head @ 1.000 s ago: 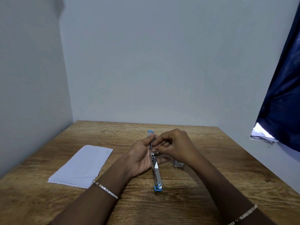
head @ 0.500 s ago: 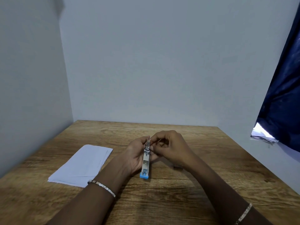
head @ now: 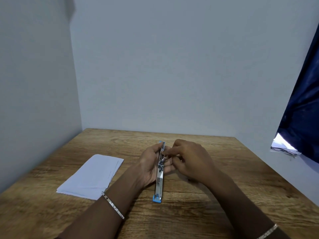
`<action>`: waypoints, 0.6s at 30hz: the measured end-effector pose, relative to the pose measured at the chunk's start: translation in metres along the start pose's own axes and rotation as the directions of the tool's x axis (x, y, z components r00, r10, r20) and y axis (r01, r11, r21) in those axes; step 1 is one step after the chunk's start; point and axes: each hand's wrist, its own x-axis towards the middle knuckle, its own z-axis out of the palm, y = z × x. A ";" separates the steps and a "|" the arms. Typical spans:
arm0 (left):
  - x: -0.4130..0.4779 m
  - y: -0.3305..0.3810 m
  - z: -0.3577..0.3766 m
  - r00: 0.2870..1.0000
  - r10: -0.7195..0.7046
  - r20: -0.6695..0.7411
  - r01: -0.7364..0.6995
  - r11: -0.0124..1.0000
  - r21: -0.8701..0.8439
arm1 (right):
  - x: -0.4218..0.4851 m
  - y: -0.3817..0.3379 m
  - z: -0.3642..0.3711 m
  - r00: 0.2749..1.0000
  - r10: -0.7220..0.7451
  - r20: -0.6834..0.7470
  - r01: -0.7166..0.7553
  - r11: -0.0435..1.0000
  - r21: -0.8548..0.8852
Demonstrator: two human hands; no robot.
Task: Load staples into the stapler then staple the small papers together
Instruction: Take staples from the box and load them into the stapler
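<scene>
Tabletop [head: 189,214], one paper stack [head: 91,175], one stapler [head: 159,184], left hand [head: 148,167] gripping, right hand [head: 191,161] pinching

"What's carrying it all?"
"A brown wooden table [head: 224,195]."
"What lies on it?"
"Papers [head: 93,175], a flat stack on the left side, the sheets slightly fanned."
"And the stapler [head: 159,183]?"
"Its blue near end is low at the middle. I can't tell if it touches."
</scene>
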 end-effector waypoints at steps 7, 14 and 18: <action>0.003 -0.001 -0.008 1.000 0.002 0.001 -0.002 0.999 -0.046 | -0.001 -0.003 0.008 0.998 -0.058 0.008 0.058 0.989 -0.136; 0.006 -0.001 -0.012 1.000 -0.009 -0.009 0.009 1.000 -0.016 | 0.001 -0.013 0.020 0.997 -0.038 0.059 0.053 0.960 -0.273; 0.006 -0.001 -0.013 1.000 -0.013 -0.019 0.013 1.000 -0.003 | 0.000 -0.014 0.026 0.997 0.036 0.066 -0.022 0.977 -0.211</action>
